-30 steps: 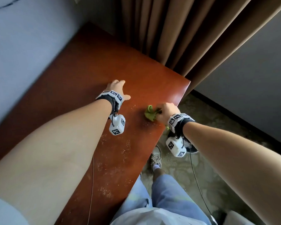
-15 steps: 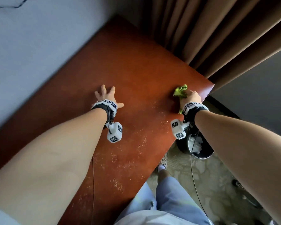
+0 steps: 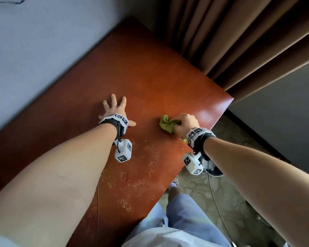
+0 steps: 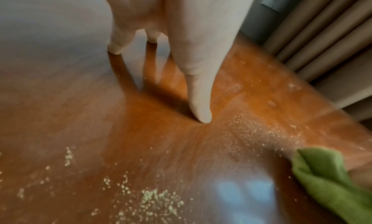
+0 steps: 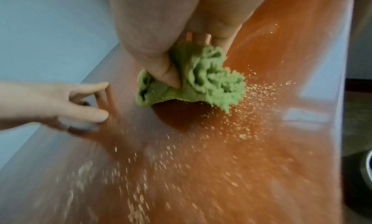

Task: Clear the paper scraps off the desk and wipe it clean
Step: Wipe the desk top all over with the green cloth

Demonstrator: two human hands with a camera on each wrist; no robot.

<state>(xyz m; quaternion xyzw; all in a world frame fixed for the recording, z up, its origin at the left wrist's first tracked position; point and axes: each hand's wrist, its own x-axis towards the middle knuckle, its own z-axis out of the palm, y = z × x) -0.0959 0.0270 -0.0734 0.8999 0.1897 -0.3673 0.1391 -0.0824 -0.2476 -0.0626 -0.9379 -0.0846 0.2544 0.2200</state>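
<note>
A crumpled green cloth [image 3: 166,124] [image 5: 193,77] [image 4: 330,179] lies on the red-brown desk [image 3: 141,72], gripped by my right hand [image 3: 183,124], thumb [image 5: 165,74] pressed into the folds. My left hand [image 3: 115,108] rests on the desk to the cloth's left, fingers spread and straight [image 4: 198,100]. It holds nothing. Fine pale crumbs [image 3: 125,175] [image 5: 241,128] [image 4: 157,200] speckle the desk near the cloth and toward the near edge.
A grey wall [image 3: 43,41] runs along the desk's left side. Tan curtains [image 3: 239,32] hang behind its far right corner. A dark bin [image 3: 214,168] with white scraps stands on the patterned floor [image 3: 239,202] by the desk's right edge, near my legs [image 3: 177,211].
My right hand with the cloth swept to the far right corner of the desk, then came back toward the middle. My left hand stayed planted on the desk.
</note>
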